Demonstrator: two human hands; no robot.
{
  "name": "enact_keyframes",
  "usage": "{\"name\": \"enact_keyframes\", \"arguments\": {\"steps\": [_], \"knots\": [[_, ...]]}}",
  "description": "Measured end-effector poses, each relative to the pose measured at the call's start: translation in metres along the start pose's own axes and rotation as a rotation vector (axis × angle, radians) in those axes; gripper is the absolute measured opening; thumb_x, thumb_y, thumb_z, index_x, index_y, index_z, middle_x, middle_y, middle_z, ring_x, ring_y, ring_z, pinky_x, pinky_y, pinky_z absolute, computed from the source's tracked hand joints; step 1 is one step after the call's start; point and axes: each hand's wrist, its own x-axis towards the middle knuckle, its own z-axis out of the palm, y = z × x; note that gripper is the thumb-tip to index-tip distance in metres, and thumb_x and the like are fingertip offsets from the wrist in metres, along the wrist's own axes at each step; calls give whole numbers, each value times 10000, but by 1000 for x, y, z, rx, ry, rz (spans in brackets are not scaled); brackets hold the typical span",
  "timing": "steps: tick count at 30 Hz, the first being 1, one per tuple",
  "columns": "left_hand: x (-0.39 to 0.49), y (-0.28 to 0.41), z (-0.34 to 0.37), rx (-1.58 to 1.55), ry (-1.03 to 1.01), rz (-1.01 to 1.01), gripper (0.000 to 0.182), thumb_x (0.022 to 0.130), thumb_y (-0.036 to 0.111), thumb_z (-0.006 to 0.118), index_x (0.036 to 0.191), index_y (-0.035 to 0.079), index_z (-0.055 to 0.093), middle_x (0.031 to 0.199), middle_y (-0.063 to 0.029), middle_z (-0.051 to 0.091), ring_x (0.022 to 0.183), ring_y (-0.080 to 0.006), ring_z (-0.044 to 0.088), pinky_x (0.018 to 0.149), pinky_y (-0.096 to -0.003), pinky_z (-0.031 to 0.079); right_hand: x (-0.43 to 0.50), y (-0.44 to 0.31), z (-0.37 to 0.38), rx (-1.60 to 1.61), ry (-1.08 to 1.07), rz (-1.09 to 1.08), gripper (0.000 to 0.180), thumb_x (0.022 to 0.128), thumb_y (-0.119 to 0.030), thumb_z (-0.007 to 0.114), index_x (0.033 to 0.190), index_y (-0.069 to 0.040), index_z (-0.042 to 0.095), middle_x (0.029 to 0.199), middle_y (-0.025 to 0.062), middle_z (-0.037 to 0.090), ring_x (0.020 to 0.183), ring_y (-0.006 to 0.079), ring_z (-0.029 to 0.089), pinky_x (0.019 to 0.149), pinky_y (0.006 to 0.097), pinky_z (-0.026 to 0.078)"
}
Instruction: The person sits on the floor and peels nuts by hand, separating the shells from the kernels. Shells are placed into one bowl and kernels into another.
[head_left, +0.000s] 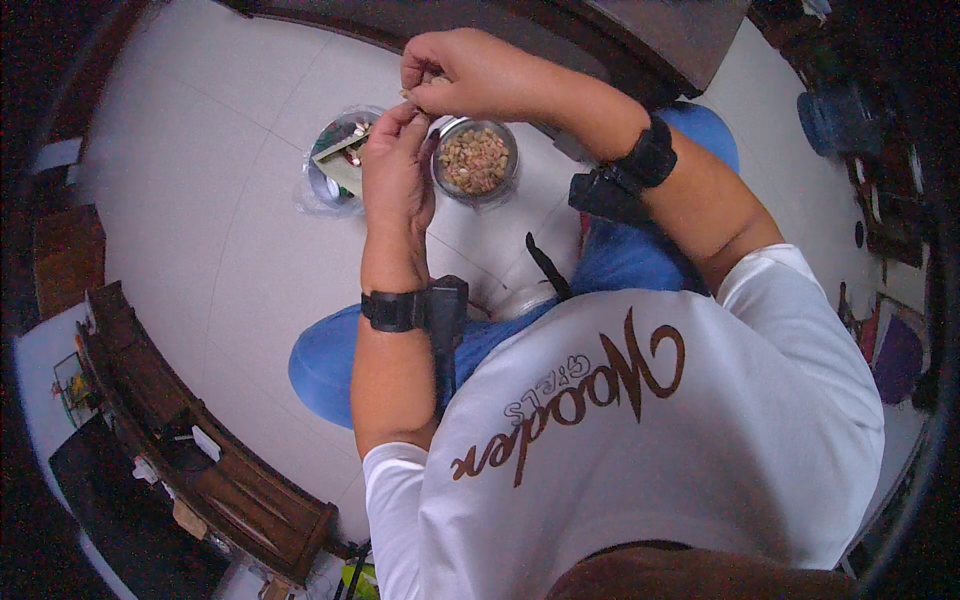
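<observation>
My left hand (396, 139) and my right hand (442, 79) meet at their fingertips above the floor. The left thumb and fingers are pinched together; whatever lies between them is too small to make out. In the curled right hand, small pale pieces (436, 78) show between palm and fingers. Just below the hands stands a round metal bowl (513, 169) of small tan and pinkish pieces (474, 159) resembling beans or nuts. Left of it, partly behind my left hand, a plastic-lined container (313, 184) holds a folded pale-green packet (341, 169) and white bits.
My knees in blue trousers (322, 367) flank the white tiled floor (247, 225). Dark furniture (660, 52) stands beyond the hands. A brown wooden cabinet (247, 487) lies at lower left, and a blue water bottle (836, 124) at far right. Black devices (448, 311) are strapped to both wrists.
</observation>
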Motion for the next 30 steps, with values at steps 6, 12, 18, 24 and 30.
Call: {"name": "enact_keyframes", "arguments": {"steps": [6, 12, 18, 24, 30], "knots": [[3, 2, -14, -206, -25, -109, 273, 980, 172, 393, 1110, -22, 533, 1007, -96, 597, 836, -167, 585, 661, -280, 507, -5, -5, 9, -214, -171, 5, 199, 769, -111, 642, 923, 10, 608, 816, 204, 646, 761, 335, 638, 669, 373, 497], [7, 0, -23, -78, -6, -113, 280, 976, 194, 422, 1070, -28, 566, 975, -94, 604, 810, -154, 576, 669, -268, 492, -7, 1, 21, -123, -112, -39, 222, 855, -196, 598, 937, 8, 619, 808, 170, 644, 682, 287, 609, 647, 360, 488], [11, 26, -37, 750, 263, 252, 289, 920, 188, 532, 1122, -5, 608, 1090, -124, 631, 1008, -207, 589, 891, -307, 442, -5, -3, 21, 639, -128, 376, 362, 987, -336, 420, 1044, -18, 584, 675, 23, 515, 514, 75, 431, 444, 221, 348], [-11, 24, -13, 835, 27, 606, 279, 844, 120, 619, 1113, 45, 624, 1091, -126, 612, 1053, -226, 549, 890, -326, 435, -9, -9, 25, 982, -80, 514, 432, 1014, -413, 329, 1042, -23, 512, 657, 16, 466, 452, 50, 332, 373, 206, 242], [-11, 23, -6, 1129, -58, 882, 267, 826, 126, 684, 1069, 50, 605, 1175, -105, 553, 1029, -215, 568, 850, -328, 489, -10, -10, 26, 1001, -29, 558, 444, 1011, -428, 329, 1049, -17, 494, 706, 10, 456, 447, 43, 284, 379, 190, 233]]}}
